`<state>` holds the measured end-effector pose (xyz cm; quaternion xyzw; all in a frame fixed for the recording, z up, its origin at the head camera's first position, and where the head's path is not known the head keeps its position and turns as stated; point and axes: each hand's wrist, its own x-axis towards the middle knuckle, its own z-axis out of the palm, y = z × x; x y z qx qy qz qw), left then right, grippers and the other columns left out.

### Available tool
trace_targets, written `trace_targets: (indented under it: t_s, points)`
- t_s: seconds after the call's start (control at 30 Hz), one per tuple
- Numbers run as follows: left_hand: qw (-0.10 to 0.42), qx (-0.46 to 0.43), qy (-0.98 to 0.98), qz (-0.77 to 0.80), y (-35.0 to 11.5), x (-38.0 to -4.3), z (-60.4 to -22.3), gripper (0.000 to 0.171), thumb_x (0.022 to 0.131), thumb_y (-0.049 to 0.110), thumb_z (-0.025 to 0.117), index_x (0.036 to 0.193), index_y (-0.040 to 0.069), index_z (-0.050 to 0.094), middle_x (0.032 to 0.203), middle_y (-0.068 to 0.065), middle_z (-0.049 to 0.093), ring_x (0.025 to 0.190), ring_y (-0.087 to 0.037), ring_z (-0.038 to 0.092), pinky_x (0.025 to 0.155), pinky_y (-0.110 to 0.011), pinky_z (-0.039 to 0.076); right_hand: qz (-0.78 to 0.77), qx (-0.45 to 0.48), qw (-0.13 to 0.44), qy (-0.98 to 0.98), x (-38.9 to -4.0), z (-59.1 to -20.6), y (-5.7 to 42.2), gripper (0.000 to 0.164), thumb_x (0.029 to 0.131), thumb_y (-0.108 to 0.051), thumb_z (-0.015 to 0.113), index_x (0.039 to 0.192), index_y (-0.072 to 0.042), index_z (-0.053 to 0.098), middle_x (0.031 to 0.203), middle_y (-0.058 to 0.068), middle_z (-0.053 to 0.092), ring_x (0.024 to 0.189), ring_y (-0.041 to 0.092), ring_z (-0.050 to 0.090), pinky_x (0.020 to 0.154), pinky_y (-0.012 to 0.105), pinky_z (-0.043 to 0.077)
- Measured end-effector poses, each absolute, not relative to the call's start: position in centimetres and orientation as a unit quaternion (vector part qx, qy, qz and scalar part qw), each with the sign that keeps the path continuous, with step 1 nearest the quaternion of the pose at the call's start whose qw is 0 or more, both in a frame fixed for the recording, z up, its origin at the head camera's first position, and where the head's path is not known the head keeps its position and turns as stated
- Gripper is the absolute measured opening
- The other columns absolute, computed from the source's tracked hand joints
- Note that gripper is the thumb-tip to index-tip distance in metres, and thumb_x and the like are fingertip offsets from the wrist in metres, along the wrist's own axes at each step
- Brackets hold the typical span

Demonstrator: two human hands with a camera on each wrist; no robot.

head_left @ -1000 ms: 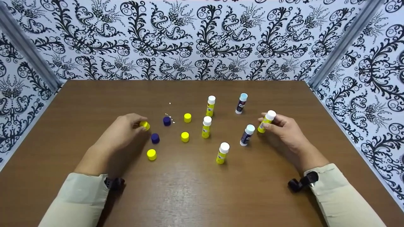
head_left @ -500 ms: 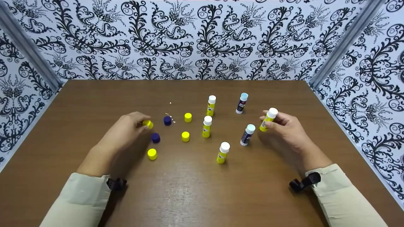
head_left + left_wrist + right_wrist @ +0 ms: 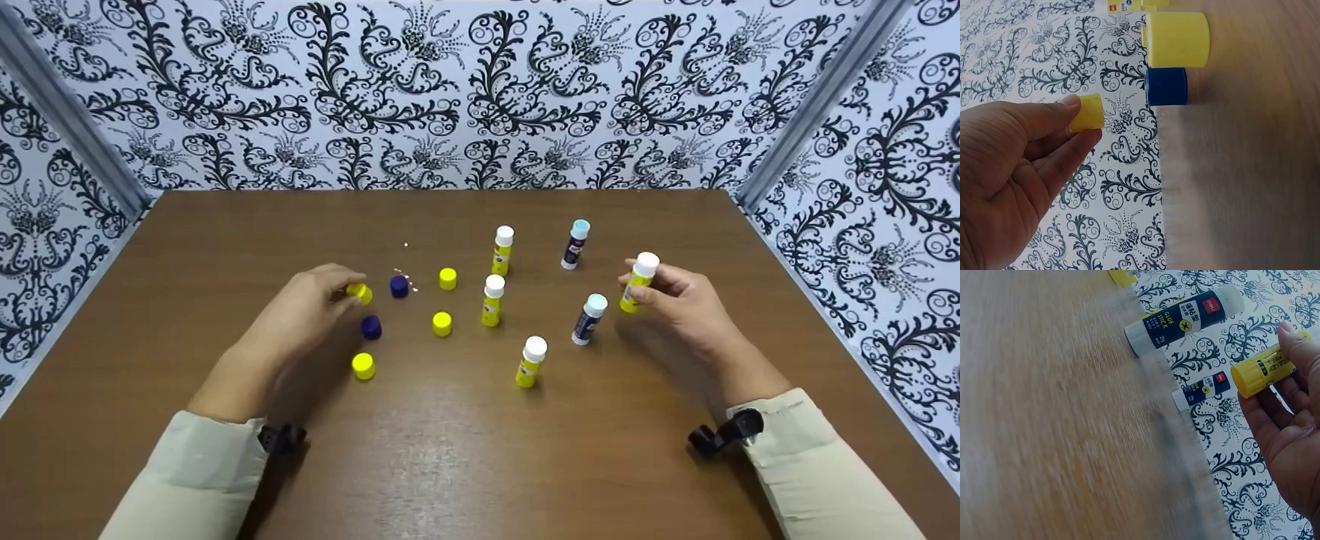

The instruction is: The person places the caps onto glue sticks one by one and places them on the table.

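Note:
My left hand (image 3: 307, 307) pinches a yellow cap (image 3: 1088, 112) between thumb and fingertips, above the table. Just beside that hand stand two dark blue caps (image 3: 371, 328) and another yellow cap (image 3: 364, 366). In my right hand (image 3: 682, 307) is a yellow glue stick (image 3: 1264, 370) with a white top, gripped by thumb and fingers and raised off the table. A navy glue stick (image 3: 1185, 318) stands upright to the left of that hand, and a second navy glue stick (image 3: 576, 244) stands farther back.
Three yellow glue sticks (image 3: 491, 301) with white tops stand mid-table. Two yellow caps (image 3: 442, 324) are left of them. Small white crumbs (image 3: 406, 277) lie near the rear blue cap. Patterned walls (image 3: 480, 97) border the brown table (image 3: 450, 465) behind and at the sides.
My left hand has moved slightly right and away from me with the yellow cap. My right hand has lifted the yellow glue stick a little and tilts it more upright.

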<state>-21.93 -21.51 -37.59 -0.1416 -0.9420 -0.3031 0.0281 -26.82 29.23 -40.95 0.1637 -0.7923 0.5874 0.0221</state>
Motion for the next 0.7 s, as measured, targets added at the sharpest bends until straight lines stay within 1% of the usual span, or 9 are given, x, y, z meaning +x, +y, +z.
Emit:
trace_targets:
  t_s: [0.03, 0.13, 0.23, 0.37, 0.47, 0.57, 0.67, 0.7]
  points:
    - [0.030, -0.143, -0.941, -0.305, -21.4, -21.9, -37.6, 0.034, 0.100, 0.004, 0.066, 0.135, -0.001, 0.067, 0.133, -0.019, 0.067, 0.122, -0.037, 0.065, 0.109, -0.052, 0.054, 0.588, 0.164, 0.023, -0.792, -26.8, -40.9, 29.2, 0.036, 0.098, -0.008, 0.072, 0.130, 0.007, 0.066, 0.116, 0.000, 0.078, 0.110, 0.008, 0.072, 0.093, 0.016, 0.058]
    - [0.030, -0.145, -0.939, -0.309, -21.1, -21.9, -37.7, 0.035, 0.100, 0.005, 0.066, 0.135, 0.000, 0.067, 0.133, -0.018, 0.067, 0.123, -0.036, 0.065, 0.109, -0.051, 0.054, 0.593, 0.164, 0.025, -0.788, -26.7, -40.9, 28.9, 0.038, 0.097, -0.007, 0.072, 0.133, 0.004, 0.065, 0.113, 0.002, 0.078, 0.108, 0.009, 0.073, 0.091, 0.017, 0.059]
    - [0.027, -0.148, -0.939, -0.308, -20.8, -21.9, -37.8, 0.035, 0.100, 0.005, 0.066, 0.135, 0.001, 0.067, 0.133, -0.017, 0.067, 0.122, -0.035, 0.066, 0.108, -0.050, 0.055, 0.609, 0.162, 0.021, -0.776, -26.6, -40.8, 28.6, 0.039, 0.096, -0.005, 0.073, 0.134, -0.001, 0.065, 0.109, -0.002, 0.078, 0.107, 0.011, 0.073, 0.090, 0.019, 0.060]
    - [0.028, -0.152, -0.939, -0.306, -20.3, -21.9, -37.9, 0.035, 0.101, 0.005, 0.065, 0.136, 0.001, 0.066, 0.134, -0.015, 0.067, 0.119, -0.033, 0.067, 0.106, -0.048, 0.057, 0.632, 0.159, 0.009, -0.759, -26.4, -40.5, 28.1, 0.031, 0.095, -0.002, 0.073, 0.125, -0.005, 0.064, 0.108, -0.003, 0.078, 0.106, 0.014, 0.074, 0.088, 0.020, 0.061]
    - [0.030, -0.154, -0.939, -0.306, -19.9, -21.8, -37.8, 0.035, 0.102, 0.006, 0.065, 0.137, 0.002, 0.066, 0.135, -0.014, 0.066, 0.121, -0.032, 0.066, 0.107, -0.048, 0.056, 0.635, 0.158, 0.004, -0.756, -26.1, -40.2, 27.8, 0.029, 0.095, -0.002, 0.073, 0.121, 0.000, 0.061, 0.110, 0.001, 0.078, 0.106, 0.018, 0.073, 0.087, 0.021, 0.061]
    - [0.029, -0.156, -0.938, -0.309, -19.6, -21.6, -37.7, 0.035, 0.102, 0.007, 0.065, 0.137, 0.004, 0.066, 0.135, -0.013, 0.066, 0.123, -0.032, 0.065, 0.108, -0.048, 0.055, 0.635, 0.158, 0.002, -0.756, -25.9, -39.9, 27.6, 0.034, 0.094, -0.001, 0.073, 0.123, 0.007, 0.057, 0.111, 0.006, 0.078, 0.105, 0.018, 0.074, 0.086, 0.022, 0.061]
    - [0.031, -0.159, -0.935, -0.314, -19.2, -21.6, -37.4, 0.036, 0.101, 0.006, 0.065, 0.137, 0.006, 0.067, 0.134, -0.011, 0.067, 0.123, -0.031, 0.065, 0.108, -0.047, 0.055, 0.638, 0.157, 0.003, -0.754, -25.8, -39.5, 27.6, 0.037, 0.094, 0.000, 0.073, 0.125, 0.011, 0.055, 0.110, 0.004, 0.078, 0.103, 0.016, 0.074, 0.085, 0.022, 0.061]
    - [0.032, -0.160, -0.935, -0.315, -19.1, -21.6, -37.3, 0.037, 0.101, 0.006, 0.066, 0.138, 0.006, 0.066, 0.134, -0.011, 0.067, 0.122, -0.031, 0.066, 0.108, -0.047, 0.055, 0.638, 0.157, 0.005, -0.754, -25.7, -39.4, 27.6, 0.037, 0.094, -0.001, 0.073, 0.125, 0.010, 0.056, 0.110, 0.003, 0.079, 0.104, 0.016, 0.074, 0.085, 0.022, 0.061]
